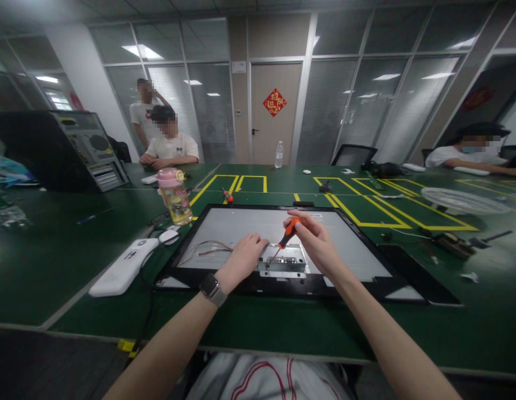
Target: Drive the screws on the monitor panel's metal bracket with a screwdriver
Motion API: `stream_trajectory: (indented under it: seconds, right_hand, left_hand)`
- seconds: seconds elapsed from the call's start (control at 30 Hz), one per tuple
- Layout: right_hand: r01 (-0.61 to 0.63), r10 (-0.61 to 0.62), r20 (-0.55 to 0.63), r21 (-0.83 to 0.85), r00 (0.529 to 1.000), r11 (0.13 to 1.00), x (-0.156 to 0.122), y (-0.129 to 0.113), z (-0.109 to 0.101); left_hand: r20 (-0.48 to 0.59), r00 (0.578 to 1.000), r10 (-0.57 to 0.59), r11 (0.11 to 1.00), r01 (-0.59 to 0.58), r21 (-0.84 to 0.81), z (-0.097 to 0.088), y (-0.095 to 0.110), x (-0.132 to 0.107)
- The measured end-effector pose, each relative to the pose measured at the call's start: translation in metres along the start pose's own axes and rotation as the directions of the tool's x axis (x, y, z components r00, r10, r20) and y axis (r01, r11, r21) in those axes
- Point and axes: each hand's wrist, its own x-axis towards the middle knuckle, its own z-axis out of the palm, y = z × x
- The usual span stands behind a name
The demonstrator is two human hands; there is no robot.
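A monitor lies face down (224,222) on the green table, its grey back panel bare inside a black frame. Near its front edge sits a metal bracket (285,265). My right hand (316,241) is closed round an orange-and-black screwdriver (287,236), whose tip points down at the bracket's left end. My left hand (243,258), with a watch on the wrist, rests with curled fingers on the panel just left of the bracket, beside the screwdriver tip. Thin wires (208,248) run across the panel to the left.
A white device (124,266) and a pink-lidded bottle (174,195) stand left of the monitor, a computer case (86,147) further back. A black cover (420,275) and a white fan grille (461,200) lie right. Two people sit or stand at back left, another at right.
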Motion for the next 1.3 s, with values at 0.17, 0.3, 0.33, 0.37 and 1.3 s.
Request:
stream_trajectory:
  seconds: [0.17, 0.3, 0.33, 0.37, 1.3]
  right_hand:
    - [-0.007, 0.006, 0.037, 0.032, 0.999, 0.999, 0.0004, -0.0026, 0.0023]
    - [0.018, -0.018, 0.023, -0.027, 1.0, 0.999, -0.0001, -0.0017, 0.0008]
    - [0.011, -0.011, 0.033, -0.018, 0.999, 1.0, -0.0003, -0.0021, 0.0005]
    - [-0.001, 0.001, 0.043, -0.006, 0.999, 1.0, -0.0006, -0.0029, 0.0004]
    - [0.18, -0.188, 0.007, -0.315, 0.982, 0.932, -0.0029, -0.0066, 0.0057]
  left_hand:
    - [0.007, 1.0, 0.006, 1.0, -0.006, -0.003, -0.0027, 0.001, -0.0002]
    - [0.017, 1.0, -0.002, 1.0, 0.002, -0.001, -0.0032, 0.0006, -0.0002]
    - [0.019, 1.0, -0.001, 1.0, 0.001, -0.003, -0.0033, 0.0006, -0.0003]
    - [0.022, 1.0, -0.001, 1.0, 0.001, -0.007, -0.0034, 0.0006, -0.0003]
    - [0.004, 1.0, 0.002, 1.0, -0.002, -0.003, -0.0012, -0.0003, -0.0002]
